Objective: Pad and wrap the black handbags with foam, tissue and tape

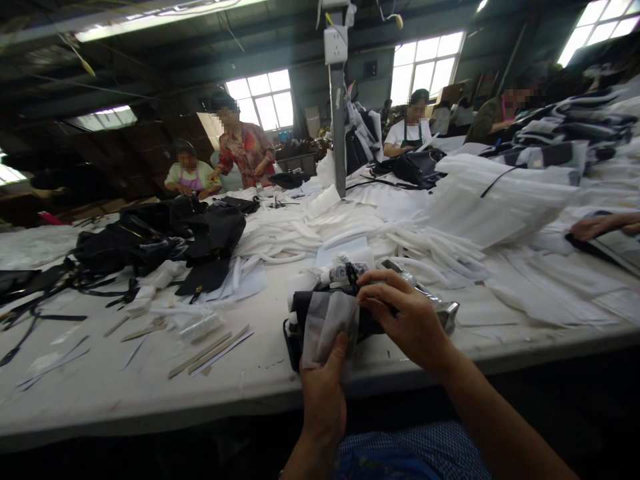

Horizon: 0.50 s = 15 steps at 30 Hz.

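Observation:
In front of me at the table's near edge lies a black bag (pixel 301 308), with wrapped parts (pixel 339 273) along its top. My left hand (pixel 324 390) grips a translucent white wrapping sheet (pixel 327 317) against the bag's front, thumb on top. My right hand (pixel 410 317) is at the sheet's upper right corner beside a dark strap. Its thumb and fingertips are pinched together, but what lies between them is too small to make out. A shiny silvery wrapped piece (pixel 445 310) shows behind my right hand. The bag's right part is hidden by that hand.
White foam strips (pixel 295 240) and sheets (pixel 495 200) pile up behind the bag. Black bags (pixel 210 233) and cardboard strips (pixel 207 353) lie to the left. A post (pixel 339 133) rises from the table. Another person's hand (pixel 603 227) is at the right edge; several people work beyond.

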### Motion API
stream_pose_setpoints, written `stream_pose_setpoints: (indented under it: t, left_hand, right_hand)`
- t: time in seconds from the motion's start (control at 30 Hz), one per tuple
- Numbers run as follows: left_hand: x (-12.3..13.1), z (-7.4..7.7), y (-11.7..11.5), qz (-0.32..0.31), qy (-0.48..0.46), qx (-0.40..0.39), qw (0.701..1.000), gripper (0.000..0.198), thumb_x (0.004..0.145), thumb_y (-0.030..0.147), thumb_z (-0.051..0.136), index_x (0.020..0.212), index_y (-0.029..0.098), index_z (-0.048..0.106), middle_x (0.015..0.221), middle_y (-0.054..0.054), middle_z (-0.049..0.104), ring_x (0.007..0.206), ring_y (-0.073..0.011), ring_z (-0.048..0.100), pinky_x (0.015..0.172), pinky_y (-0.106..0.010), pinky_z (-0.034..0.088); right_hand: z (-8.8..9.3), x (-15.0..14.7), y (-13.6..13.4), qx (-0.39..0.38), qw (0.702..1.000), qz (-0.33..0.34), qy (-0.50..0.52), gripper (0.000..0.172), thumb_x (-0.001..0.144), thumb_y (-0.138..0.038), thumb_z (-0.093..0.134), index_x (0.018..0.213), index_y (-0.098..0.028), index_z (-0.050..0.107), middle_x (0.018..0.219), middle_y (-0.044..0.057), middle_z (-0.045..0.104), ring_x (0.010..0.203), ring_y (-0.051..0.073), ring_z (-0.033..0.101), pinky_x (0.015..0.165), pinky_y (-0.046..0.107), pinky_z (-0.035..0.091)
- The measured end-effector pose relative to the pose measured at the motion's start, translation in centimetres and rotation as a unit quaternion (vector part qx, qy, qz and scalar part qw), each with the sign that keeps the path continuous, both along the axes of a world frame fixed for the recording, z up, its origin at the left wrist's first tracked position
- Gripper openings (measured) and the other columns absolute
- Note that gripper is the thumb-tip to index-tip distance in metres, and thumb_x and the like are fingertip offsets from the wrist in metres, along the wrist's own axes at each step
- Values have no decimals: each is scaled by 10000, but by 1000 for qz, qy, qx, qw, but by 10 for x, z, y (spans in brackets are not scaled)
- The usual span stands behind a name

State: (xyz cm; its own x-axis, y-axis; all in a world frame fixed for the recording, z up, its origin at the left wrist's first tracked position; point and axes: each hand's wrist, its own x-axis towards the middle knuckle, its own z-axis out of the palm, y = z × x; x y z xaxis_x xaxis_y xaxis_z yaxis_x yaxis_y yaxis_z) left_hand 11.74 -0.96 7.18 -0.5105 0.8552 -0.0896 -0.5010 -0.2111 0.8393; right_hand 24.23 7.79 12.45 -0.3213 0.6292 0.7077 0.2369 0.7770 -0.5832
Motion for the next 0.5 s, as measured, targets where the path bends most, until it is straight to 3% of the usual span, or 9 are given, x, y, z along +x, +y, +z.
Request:
stream_pose_setpoints:
  t: [0.07,0.13,0.23,0.3,0.37,0.5]
  left_hand:
    - [0,2,1,4,-3,3,1000,583,769,259,805,1316,265,603,1224,-60,701,1183,-247,630,1044,-400,488]
    - [0,2,0,5,-3,3,1000,571,768,264,803,1305,253,610,1222,-64,702,1179,-251,634,1051,-408,482]
    - [0,-2,-1,0,11,3,1000,533,773,278,795,1276,216,631,1220,-80,703,1172,-258,637,1071,-416,460]
    - [0,-5,-2,-8,28,-2,1000,484,781,288,785,1237,194,654,1190,-87,715,1158,-264,643,1064,-422,463]
    - [1,-7,-2,-8,47,-13,999,427,784,299,781,1182,178,684,1139,-85,734,1130,-264,655,1040,-417,482]
    - [0,-11,-5,23,86,-34,995,382,783,330,779,1127,179,714,1090,-68,748,1058,-247,677,967,-372,520]
  right_hand:
    - [-5,-2,-6,-40,997,-54,41,90,936,-231,589,944,-225,679,1022,51,686,794,150,674,745,270,550]
    - [-11,-2,-13,-139,985,-82,63,139,938,-319,595,1006,-219,664,886,35,709,576,119,629,572,247,524]
    - [-17,0,-21,-316,948,-6,35,287,922,-437,600,1063,-194,657,586,-21,644,413,114,553,437,228,455]
    - [-18,-1,-22,-387,919,62,33,340,897,-471,622,1061,-176,663,521,-33,608,409,122,552,425,225,446]
    - [-18,-5,-22,-414,904,88,58,348,857,-479,666,1013,-169,675,542,-27,611,426,121,549,424,223,440]
    - [-17,-16,-21,-417,900,54,113,316,800,-473,719,825,-159,695,514,-29,567,419,98,496,403,211,385]
